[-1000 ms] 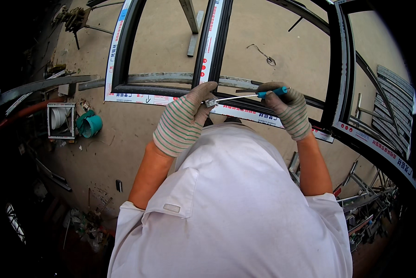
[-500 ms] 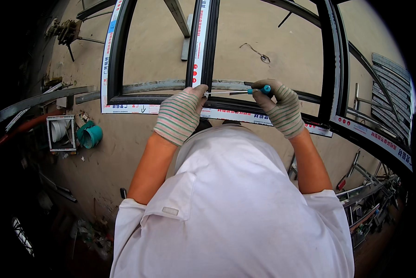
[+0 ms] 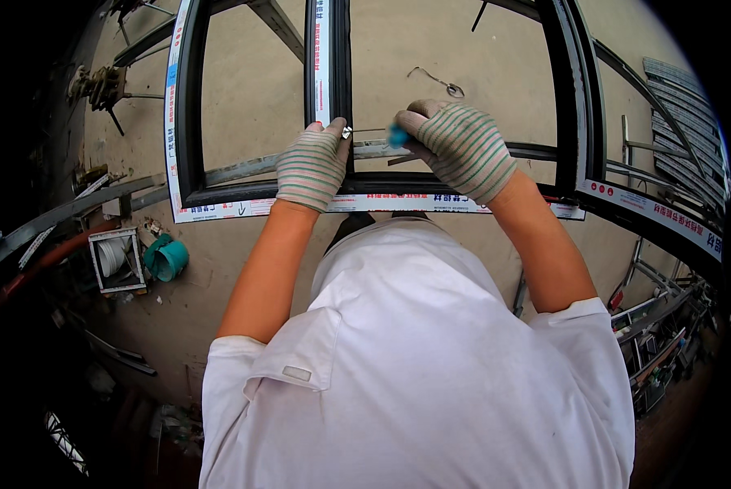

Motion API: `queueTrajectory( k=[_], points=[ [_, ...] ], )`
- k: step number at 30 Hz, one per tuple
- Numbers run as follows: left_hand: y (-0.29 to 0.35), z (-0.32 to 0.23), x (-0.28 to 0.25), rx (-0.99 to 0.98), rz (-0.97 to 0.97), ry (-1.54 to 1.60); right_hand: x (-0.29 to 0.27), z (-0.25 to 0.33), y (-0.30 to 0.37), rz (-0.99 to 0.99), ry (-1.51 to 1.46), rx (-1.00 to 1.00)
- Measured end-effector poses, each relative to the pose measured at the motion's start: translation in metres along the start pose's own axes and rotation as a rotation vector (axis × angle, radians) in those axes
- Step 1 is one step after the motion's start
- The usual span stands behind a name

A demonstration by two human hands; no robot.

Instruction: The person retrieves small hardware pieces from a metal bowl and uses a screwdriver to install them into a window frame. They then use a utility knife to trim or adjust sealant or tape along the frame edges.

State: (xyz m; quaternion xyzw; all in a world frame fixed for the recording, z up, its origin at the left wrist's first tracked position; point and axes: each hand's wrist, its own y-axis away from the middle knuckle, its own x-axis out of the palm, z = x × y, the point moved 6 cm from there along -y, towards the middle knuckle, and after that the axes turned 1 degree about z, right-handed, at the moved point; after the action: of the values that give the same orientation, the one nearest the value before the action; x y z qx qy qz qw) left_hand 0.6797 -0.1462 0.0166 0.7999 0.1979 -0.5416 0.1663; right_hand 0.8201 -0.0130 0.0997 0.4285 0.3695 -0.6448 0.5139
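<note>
A black window frame [image 3: 451, 186] with printed protective film lies across metal supports in front of me. My left hand [image 3: 310, 167], in a white glove with green stripes, is closed at the frame's middle bar [image 3: 323, 73]. Its thumb and fingertips pinch a small shiny metal piece [image 3: 346, 132] at the bar's right side. In a matching glove, my right hand [image 3: 467, 151] is wrapped round the teal handle of a screwdriver [image 3: 397, 135]. The thin shaft points left toward the metal piece; the handle is blurred, and whether the tip touches cannot be made out.
On the floor at left stand a teal bucket [image 3: 168, 259] and a square frame holding a white roll [image 3: 114, 257]. Ribbed metal strips [image 3: 683, 130] are stacked at far right. Metal scraps [image 3: 662, 342] crowd the lower right. A wire loop [image 3: 453, 90] lies beyond the frame.
My right hand and the screwdriver have moved left and slightly up, closer to my left hand. The view has shifted; my left hand still pinches by the middle bar.
</note>
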Motion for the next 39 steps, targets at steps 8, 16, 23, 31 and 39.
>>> queueTrajectory(
  k=[8, 16, 23, 31, 39],
  points=[
    [-0.01, 0.007, 0.009, -0.152, -0.081, 0.025, 0.003, 0.006, -0.028, 0.05, 0.155, -0.171],
    [-0.01, 0.011, 0.006, -0.289, -0.177, 0.035, -0.003, 0.021, -0.048, 0.11, 0.288, -0.322],
    [-0.004, 0.014, 0.003, -0.361, -0.2, 0.062, -0.004, 0.038, -0.062, 0.132, 0.364, -0.484],
    [-0.001, 0.022, 0.006, -0.425, -0.227, 0.148, -0.004, 0.046, -0.067, 0.113, 0.332, -0.572],
    [-0.002, 0.029, 0.013, -0.377, -0.244, 0.162, -0.005, 0.056, -0.076, 0.148, 0.377, -0.601]
  ],
)
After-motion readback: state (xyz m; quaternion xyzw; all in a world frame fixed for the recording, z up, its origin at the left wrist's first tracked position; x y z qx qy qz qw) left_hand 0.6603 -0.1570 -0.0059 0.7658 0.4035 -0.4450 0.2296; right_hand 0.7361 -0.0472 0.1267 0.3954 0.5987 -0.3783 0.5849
